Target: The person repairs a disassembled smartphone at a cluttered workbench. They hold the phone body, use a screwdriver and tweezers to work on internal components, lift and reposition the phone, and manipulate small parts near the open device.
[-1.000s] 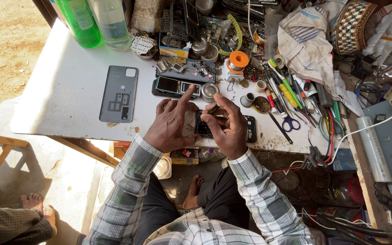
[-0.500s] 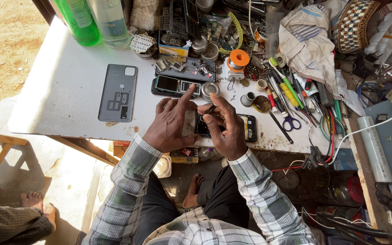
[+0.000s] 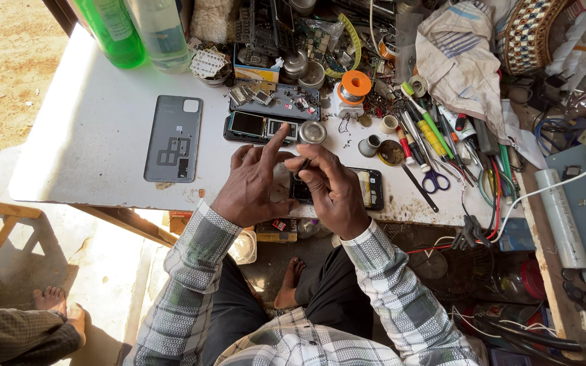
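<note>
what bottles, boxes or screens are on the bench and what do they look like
Green bottle: far left corner, tall, clear green.
Clear bottle: beside it, pale, labelled.
Phone: under the hands, flat, black, screen dark.
Back cover: left of the hands, grey rectangle.
Box: far middle, blue and orange.

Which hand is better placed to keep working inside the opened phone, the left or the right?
Probably the right hand: its fingers pinch a thin dark tool whose tip points at the opened phone. The left hand lies spread beside it, seemingly steadying the phone, and holds no tool.
</note>
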